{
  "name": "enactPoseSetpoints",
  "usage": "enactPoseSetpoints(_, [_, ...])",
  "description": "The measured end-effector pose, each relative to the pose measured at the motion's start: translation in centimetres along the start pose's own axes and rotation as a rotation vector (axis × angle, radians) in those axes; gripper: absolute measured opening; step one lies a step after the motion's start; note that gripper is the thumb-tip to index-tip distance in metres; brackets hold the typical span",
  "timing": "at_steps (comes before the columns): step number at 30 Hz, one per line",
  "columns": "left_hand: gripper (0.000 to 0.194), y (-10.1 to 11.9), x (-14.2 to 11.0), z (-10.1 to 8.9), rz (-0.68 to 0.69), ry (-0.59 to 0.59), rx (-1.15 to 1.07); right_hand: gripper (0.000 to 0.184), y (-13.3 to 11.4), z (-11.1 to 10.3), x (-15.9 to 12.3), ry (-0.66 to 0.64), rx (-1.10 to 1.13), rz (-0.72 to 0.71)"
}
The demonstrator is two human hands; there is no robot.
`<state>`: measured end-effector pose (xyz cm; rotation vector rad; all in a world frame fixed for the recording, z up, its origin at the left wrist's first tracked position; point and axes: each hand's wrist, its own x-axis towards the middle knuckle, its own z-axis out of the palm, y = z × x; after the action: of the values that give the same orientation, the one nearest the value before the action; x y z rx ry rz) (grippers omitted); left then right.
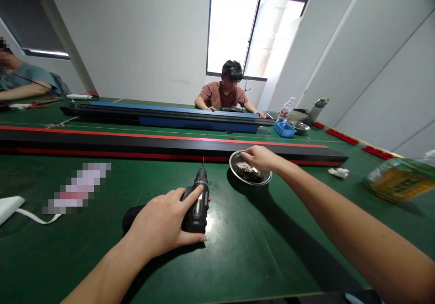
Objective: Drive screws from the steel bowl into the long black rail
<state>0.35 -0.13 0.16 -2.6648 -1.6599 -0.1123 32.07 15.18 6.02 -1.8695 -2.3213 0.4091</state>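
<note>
By the right hand (261, 157), its fingers bunched and any pinch hidden, the bowl (267, 176) of small dark pieces (248, 174) is entered right of centre. By the left hand (157, 220), the drill (201, 211) is clasped at lower centre, its bit (203, 162) aimed up-frame towards the black-and-red bar (170, 147).

Shiny metal bowl (264, 178), glossy green table (234, 258)

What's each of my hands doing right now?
Left hand: closed around the drill, lying on its side.
Right hand: fingers down in the metal bowl of small dark parts; can't tell if it's gripping any.
</note>
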Motion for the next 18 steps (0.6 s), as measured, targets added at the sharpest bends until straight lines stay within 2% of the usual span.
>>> enactPoseSetpoints(2, [0.107, 0.0, 0.0, 0.0, 0.001, -0.005, -0.008, 0.038, -0.3, 0.4, 0.2, 0.063, -0.039, -0.006])
enactPoseSetpoints(5, [0.108, -0.1, -0.1, -0.1, 0.002, -0.013, -0.02, 0.03, -1.0, 1.2, 0.5, 0.132, -0.031, -0.027])
enactPoseSetpoints(11, [0.109, 0.0, -0.2, -0.2, -0.008, -0.027, -0.036, 0.011, -4.4, 3.1, 0.0, 0.268, 0.3, -0.163])
enactPoseSetpoints(15, [0.11, 0.1, -0.2, -0.4, -0.013, -0.037, -0.045, 0.01, -7.7, 5.9, -0.8, 0.49, 0.592, -0.182])
enactPoseSetpoints(18, [0.11, 0.1, -0.3, -0.4, -0.011, -0.043, -0.054, 0.016, -9.2, 8.6, -0.7, 0.539, 0.668, -0.182])
